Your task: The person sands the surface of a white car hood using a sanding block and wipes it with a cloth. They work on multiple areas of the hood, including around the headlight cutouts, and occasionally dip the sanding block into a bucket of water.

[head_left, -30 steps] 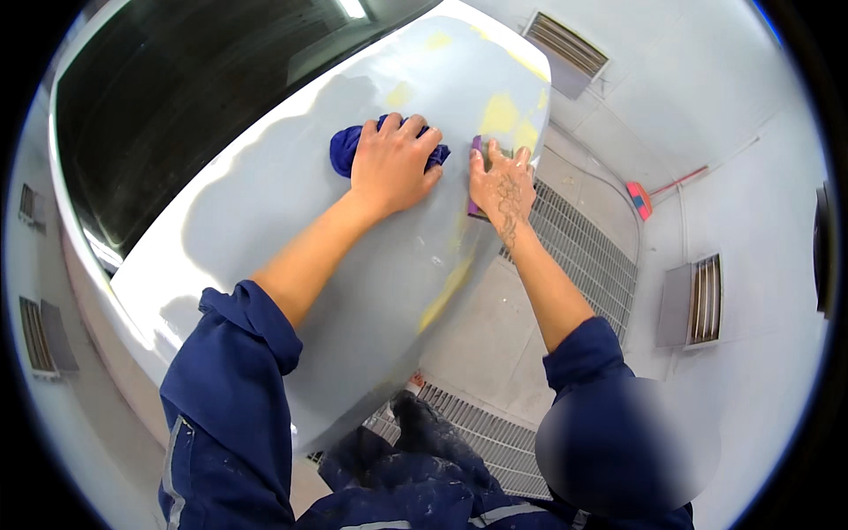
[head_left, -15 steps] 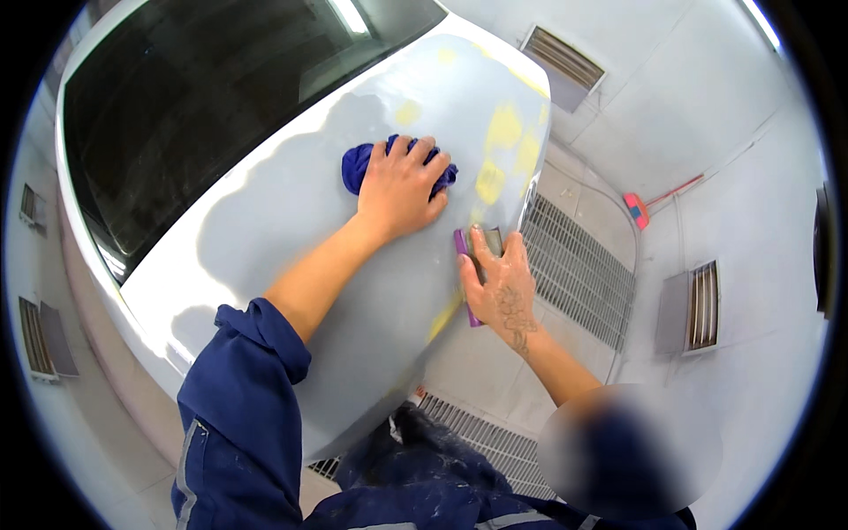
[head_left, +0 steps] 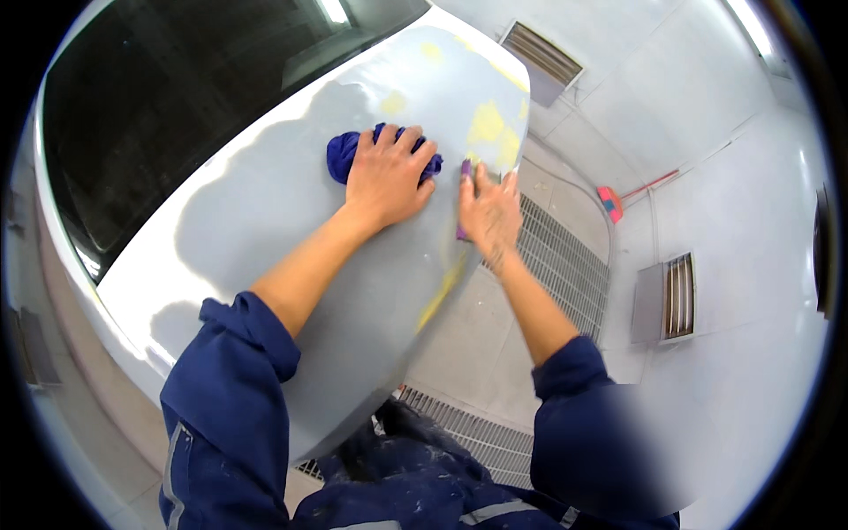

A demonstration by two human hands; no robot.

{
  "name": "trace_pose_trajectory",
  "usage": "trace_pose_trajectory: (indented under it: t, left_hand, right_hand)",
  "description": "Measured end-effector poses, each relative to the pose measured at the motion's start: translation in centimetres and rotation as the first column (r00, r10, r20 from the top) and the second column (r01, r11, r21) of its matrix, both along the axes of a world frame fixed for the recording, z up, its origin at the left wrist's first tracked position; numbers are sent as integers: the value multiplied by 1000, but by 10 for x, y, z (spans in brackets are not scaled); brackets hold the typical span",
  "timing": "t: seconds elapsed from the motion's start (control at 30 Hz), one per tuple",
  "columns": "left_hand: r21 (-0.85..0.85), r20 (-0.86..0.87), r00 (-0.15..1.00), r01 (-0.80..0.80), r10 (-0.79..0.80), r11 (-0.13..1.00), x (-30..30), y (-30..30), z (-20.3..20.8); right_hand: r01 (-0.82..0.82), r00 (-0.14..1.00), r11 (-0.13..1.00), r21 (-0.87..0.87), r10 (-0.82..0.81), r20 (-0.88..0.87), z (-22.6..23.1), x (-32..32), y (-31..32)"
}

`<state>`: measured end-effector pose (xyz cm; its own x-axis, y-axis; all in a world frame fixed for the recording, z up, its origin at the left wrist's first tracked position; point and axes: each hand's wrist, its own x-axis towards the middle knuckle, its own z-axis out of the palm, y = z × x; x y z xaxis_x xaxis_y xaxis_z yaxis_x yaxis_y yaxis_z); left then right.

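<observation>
Under my left hand (head_left: 385,181) a bunched dark blue cloth (head_left: 339,161) is pressed onto the car's body panel (head_left: 256,221), my fingers curled over it. The panel is white with a broad grey coat and yellow filler patches (head_left: 487,122). At its right-hand edge, my right hand (head_left: 492,212) grips a purple sanding block (head_left: 465,170). The block lies lengthwise along that edge, just below the larger yellow patches; most of it is hidden by my palm and fingers. Another yellow streak (head_left: 441,291) runs along the edge nearer to me.
Beyond the panel's left side is the car's dark window glass (head_left: 203,88). Metal floor gratings (head_left: 565,265) lie to the right and near my legs. A red broom (head_left: 610,203) leans by the white wall, which has louvred vents (head_left: 678,296).
My right hand and the sanding block have slid farther away along the panel's edge. My left hand stays on the cloth. The whole view has shifted slightly.
</observation>
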<state>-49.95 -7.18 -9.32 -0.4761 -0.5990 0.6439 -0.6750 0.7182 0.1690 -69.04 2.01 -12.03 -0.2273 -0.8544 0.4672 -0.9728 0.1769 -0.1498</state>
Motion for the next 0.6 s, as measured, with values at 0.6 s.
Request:
trace_pose_trajectory:
  t: [0.6]
  left_hand:
    - [8, 1, 1000, 13, -13, 1000, -5, 0, 4]
  right_hand:
    - [-60, 994, 996, 66, 53, 98, 10, -30, 3]
